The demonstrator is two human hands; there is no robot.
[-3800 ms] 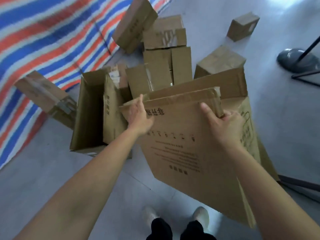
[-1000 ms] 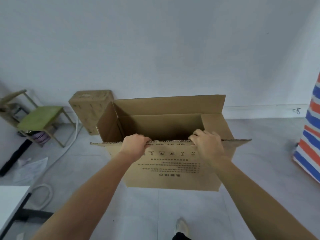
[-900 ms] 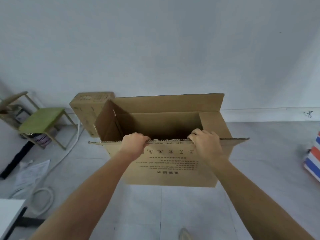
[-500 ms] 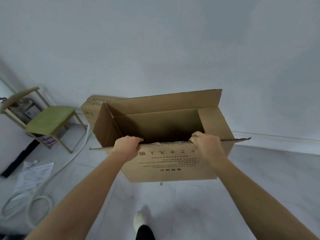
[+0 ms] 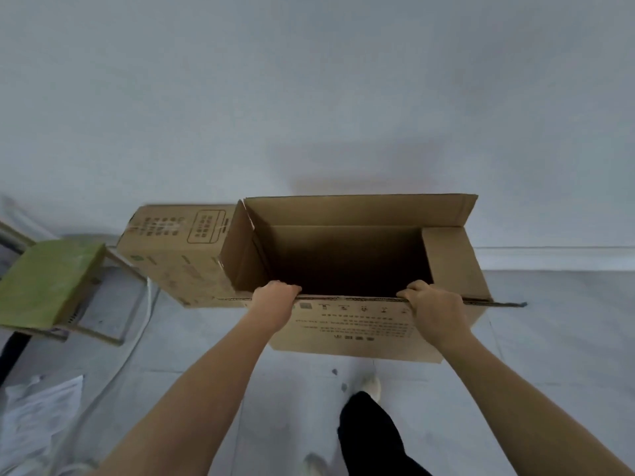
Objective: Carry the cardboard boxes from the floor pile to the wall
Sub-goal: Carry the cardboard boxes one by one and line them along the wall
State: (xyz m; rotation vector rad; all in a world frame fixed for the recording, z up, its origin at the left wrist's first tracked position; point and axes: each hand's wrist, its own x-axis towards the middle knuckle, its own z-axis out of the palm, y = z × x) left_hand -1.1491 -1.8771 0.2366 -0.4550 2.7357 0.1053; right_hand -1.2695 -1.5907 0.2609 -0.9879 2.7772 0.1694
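I hold a large open cardboard box point(image 5: 360, 326) in front of me, its flaps up and its inside empty and dark. My left hand point(image 5: 275, 300) grips the near top edge at the left. My right hand point(image 5: 434, 305) grips the same edge at the right. The box hangs above the grey floor, close to the white wall point(image 5: 309, 97). A closed cardboard box point(image 5: 175, 249) stands against the wall just left of it, almost touching its left flap.
A chair with a green seat point(image 5: 48, 283) stands at the left by the wall. A white cable point(image 5: 146, 321) and papers point(image 5: 37, 407) lie on the floor at the lower left. My leg and shoe point(image 5: 369, 424) show below the box.
I have walked from the floor pile to the wall with the box in both hands. In the last second the wall and the closed box have come much nearer.
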